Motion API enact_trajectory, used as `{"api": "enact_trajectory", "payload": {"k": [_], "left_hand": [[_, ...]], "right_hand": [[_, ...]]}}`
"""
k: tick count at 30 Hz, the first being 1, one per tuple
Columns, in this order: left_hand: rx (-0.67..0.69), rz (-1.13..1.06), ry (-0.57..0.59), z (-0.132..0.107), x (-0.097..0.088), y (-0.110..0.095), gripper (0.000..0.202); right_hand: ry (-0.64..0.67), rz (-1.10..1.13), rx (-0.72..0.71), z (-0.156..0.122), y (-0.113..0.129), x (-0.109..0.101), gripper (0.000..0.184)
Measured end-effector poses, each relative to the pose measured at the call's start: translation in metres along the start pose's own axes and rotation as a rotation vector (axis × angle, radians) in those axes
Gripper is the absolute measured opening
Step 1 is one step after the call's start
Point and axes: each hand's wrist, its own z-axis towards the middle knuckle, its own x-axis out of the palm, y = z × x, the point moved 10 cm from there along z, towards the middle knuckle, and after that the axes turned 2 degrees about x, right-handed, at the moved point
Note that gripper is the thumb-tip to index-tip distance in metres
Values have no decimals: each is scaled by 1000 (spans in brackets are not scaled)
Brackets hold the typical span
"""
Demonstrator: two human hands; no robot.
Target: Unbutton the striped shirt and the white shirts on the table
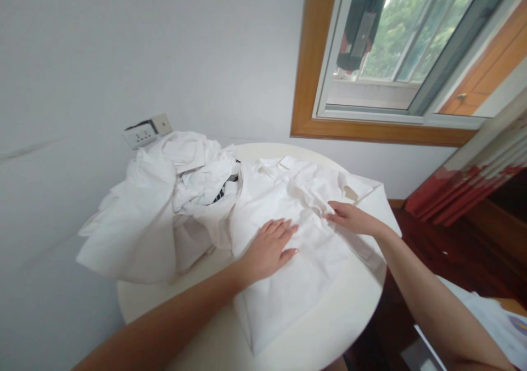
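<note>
A white shirt (284,288) lies spread over the table, its collar end toward the wall and some creases across its middle. Flat on the fabric rests my left hand (269,247), palm down with the fingers stretched out. My right hand (348,216) is at the shirt's right side, near a sleeve, with thumb and fingers closed on a fold of the cloth. To the left of the shirt is a heap of white clothes (152,212), with a black-and-white patterned piece showing among them.
Beneath the clothes is a round white table (362,299) against the wall. A wall socket (142,134) sits just behind the heap. A wood-framed window (307,127) is at upper right, above a red and cream curtain (436,195). White items lie low at the right.
</note>
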Motion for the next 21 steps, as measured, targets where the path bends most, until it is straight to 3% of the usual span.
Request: {"api": "enact_trajectory", "payload": {"k": [3,5,9,12,17,21], "left_hand": [[16,11,-17,2,7,8,48],[25,51,-52,4,1,9,48],[-60,250,-98,-3,-30,3,39],[-220,332,19,-23,-49,6,24],[-588,260,260,-79,-49,33,61],[-673,208,336,-101,-33,36,63]], "right_hand": [[-166,81,25,-3,7,-15,34],[-228,191,47,-4,11,-21,32],[-353,287,73,-7,18,-32,30],[-416,160,70,-7,23,-38,29],[-203,40,29,-9,30,-7,22],[-132,21,-11,-18,31,22,33]]}}
